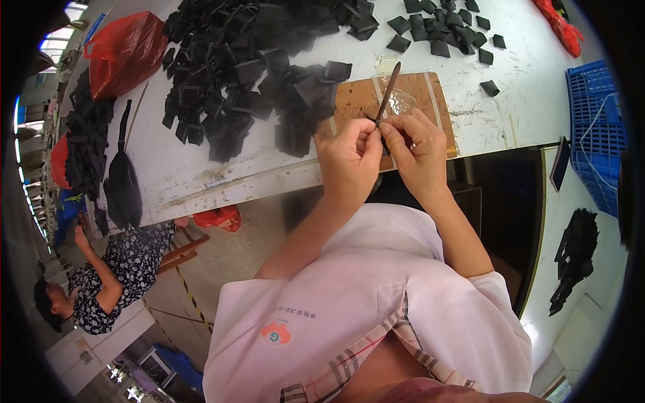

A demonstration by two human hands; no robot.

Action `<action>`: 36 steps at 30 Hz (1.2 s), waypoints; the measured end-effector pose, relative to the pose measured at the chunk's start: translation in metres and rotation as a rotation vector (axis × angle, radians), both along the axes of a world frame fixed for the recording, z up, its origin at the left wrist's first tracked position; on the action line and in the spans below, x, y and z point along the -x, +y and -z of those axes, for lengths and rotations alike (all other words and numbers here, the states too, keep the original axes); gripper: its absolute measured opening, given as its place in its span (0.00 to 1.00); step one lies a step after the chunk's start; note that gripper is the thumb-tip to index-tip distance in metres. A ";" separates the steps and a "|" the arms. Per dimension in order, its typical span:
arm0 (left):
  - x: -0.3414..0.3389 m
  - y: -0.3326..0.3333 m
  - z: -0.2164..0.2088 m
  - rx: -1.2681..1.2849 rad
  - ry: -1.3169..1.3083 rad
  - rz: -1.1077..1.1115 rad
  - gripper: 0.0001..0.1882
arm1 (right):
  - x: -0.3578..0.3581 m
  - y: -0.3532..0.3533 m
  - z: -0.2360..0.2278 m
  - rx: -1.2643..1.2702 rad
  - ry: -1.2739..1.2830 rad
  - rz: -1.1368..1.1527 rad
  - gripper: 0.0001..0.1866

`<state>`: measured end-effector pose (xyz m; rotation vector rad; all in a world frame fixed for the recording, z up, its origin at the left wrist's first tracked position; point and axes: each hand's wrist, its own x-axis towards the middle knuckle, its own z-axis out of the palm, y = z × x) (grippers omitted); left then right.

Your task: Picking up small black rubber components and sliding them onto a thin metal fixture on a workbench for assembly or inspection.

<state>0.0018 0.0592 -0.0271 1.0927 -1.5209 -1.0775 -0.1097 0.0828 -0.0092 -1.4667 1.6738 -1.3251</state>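
My left hand (351, 153) and my right hand (418, 142) meet above the front edge of the table, fingertips pinched together. Between them is a small black piece (385, 140), mostly hidden by the fingers; it looks like fabric. A slim brown stick (390, 87) with a tapered tip rises from the fingertips and slants away from me. Which hand bears the stick, I cannot tell. Underneath lies a brown board (356, 101) with pale strips and clear tape on it.
Left of the board spreads a large heap of black pieces (228, 87). A smaller group of black squares (443, 27) lies at the far right. A red plastic bag (127, 54) sits far left, a blue crate (594, 121) at right. Another person (101, 289) works at left.
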 end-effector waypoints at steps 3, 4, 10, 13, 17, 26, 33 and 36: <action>0.008 0.001 0.010 0.147 -0.093 -0.168 0.02 | -0.004 -0.002 0.013 0.177 0.310 0.051 0.04; 0.010 0.000 0.010 0.090 0.034 -0.241 0.04 | -0.005 -0.001 0.018 0.193 0.358 0.085 0.04; -0.014 -0.008 -0.013 -0.742 0.866 0.258 0.10 | 0.005 -0.002 0.006 -0.248 -0.769 -0.012 0.04; -0.004 -0.009 -0.008 -0.461 0.507 0.133 0.10 | 0.009 -0.001 0.020 -0.347 -1.460 -0.181 0.05; 0.007 -0.014 -0.019 -0.119 0.353 -0.032 0.09 | 0.016 -0.010 -0.003 -0.386 -1.332 -0.304 0.09; -0.004 -0.057 -0.054 -1.009 1.289 0.582 0.05 | 0.047 -0.062 -0.046 -0.280 -0.698 -0.437 0.15; 0.005 -0.050 -0.041 -0.466 0.678 0.295 0.12 | 0.044 -0.052 -0.021 -0.234 -0.404 -0.314 0.15; 0.001 -0.062 -0.050 0.240 0.197 0.262 0.17 | 0.031 -0.032 -0.026 0.190 -0.294 -0.027 0.18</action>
